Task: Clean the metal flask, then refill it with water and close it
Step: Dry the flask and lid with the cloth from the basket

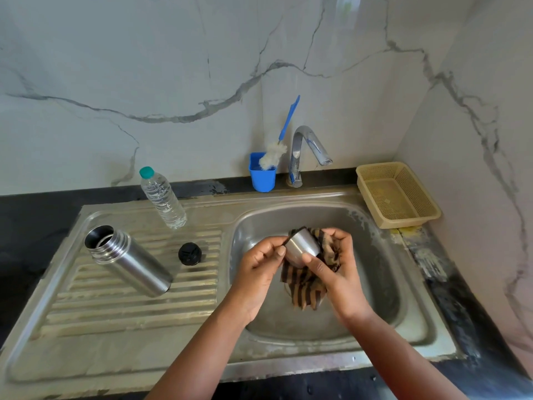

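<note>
The metal flask (129, 261) stands open on the ribbed drainboard at the left, its mouth uncovered. Its black stopper (189, 253) lies beside it on the ribs. Over the sink basin (383, 284) I hold the flask's small metal cup lid (302, 245). My left hand (259, 269) pinches the cup's rim edge with thumb and fingers. My right hand (337, 269) grips the cup together with a brown striped cloth (305, 287), which wraps behind and hangs below the cup.
A plastic water bottle (163, 197) with a teal cap stands at the drainboard's back. Behind the sink are a blue holder (262, 176) with a bottle brush (274, 154), the chrome tap (305, 151), and a beige basket (398, 194) at the right.
</note>
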`<state>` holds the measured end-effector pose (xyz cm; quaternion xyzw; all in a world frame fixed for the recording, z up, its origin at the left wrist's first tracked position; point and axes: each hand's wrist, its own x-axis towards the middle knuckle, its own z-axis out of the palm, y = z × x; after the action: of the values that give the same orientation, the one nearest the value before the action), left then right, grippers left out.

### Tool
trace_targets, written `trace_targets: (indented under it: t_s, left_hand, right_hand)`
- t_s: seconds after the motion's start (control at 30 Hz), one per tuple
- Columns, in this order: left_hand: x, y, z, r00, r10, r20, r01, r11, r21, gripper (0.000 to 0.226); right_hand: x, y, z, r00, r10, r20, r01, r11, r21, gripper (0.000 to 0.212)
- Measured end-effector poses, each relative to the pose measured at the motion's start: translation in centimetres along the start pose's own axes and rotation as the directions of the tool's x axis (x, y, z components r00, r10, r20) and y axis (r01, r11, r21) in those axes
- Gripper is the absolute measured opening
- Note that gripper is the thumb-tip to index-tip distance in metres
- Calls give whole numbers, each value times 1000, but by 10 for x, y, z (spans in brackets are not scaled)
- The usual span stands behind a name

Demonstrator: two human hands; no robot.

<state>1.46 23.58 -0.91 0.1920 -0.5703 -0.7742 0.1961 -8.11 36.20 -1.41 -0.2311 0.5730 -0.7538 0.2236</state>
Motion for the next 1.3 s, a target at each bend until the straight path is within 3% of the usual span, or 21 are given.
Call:
trace_targets:
  t_s: [0.1,0.17,0.2,0.27,0.33,0.4,0.47,0.53,0.6,0.63,0.67,0.77,0.83,0.9,0.97,1.0,1.07,1.1,1.13,1.2,1.3]
  left_hand:
    - [1,11,-4,990,-57,129,32,981,190,20]
    - [4,16,-5,980,-99,170,49,960,274,24]
    - [6,17,-4,980,-101,172,48,957,287,24]
    - [6,14,0,988,-88,124,48,954,294,22]
    - [4,10,3,993,-87,77,66,970,234,25]
    - [3,7,3,991,-105,79,89,979,183,31]
    - [2,4,2,992,-101,81,84,979,188,31]
    - [0,2,3,994,-79,72,65,982,179,25]
    - [-2,1,4,995,-62,74,53,991,124,23]
    - [-3,1,4,995,-63,81,55,994,98,23]
    - [-4,2,3,992,-77,97,69,994,87,22]
    - [-3,8,0,964,-170,205,135,975,175,20]
    - [-2,9,1,955,-195,223,131,953,272,22]
    - [-2,7,5,971,-173,164,121,951,284,23]
    - [-4,1,6,982,-146,117,118,968,220,23]
    - [-6,-1,6,985,-134,106,112,975,191,23]
    - [-7,-3,9,990,-100,98,87,988,126,25]
    - [-9,-2,11,992,-88,86,81,994,79,27]
    - [-10,0,13,993,-81,80,78,996,35,29]
    - [-12,2,16,990,-78,118,77,997,14,32]
    - [-7,9,14,975,-113,194,106,993,49,28]
  right_hand:
    - [1,3,-4,1000,-5,-13,3,994,-111,54]
    - [1,6,-6,986,-156,54,165,920,-355,56]
    - [1,8,-7,955,-264,138,298,816,-496,57]
    - [1,15,-11,806,-457,375,574,454,-681,50]
    - [2,22,-18,623,-505,597,732,109,-672,34]
    - [3,25,-21,507,-462,727,797,-70,-600,22]
    - [3,24,-22,537,-478,695,800,28,-599,16]
    - [1,19,-16,707,-500,500,693,347,-633,30]
    - [-2,11,-9,886,-409,220,462,734,-497,51]
    - [-2,10,-9,940,-319,119,340,867,-365,58]
    - [-3,10,-10,968,-243,65,252,927,-278,62]
    - [-4,15,-21,959,-261,114,284,862,-419,66]
    - [-5,23,-24,875,-391,286,480,624,-617,63]
    - [-2,27,-26,707,-509,491,680,301,-668,52]
    - [1,25,-29,637,-519,570,741,207,-639,47]
    - [2,22,-28,672,-499,548,720,267,-640,49]
    - [-1,11,-23,834,-411,368,551,603,-576,51]
    - [-3,6,-19,912,-326,249,407,797,-446,48]
    - [-4,2,-17,959,-236,157,273,919,-285,42]
    - [-2,-1,-19,989,-132,61,140,979,-149,34]
    - [-1,-5,-25,960,-247,136,281,872,-402,32]
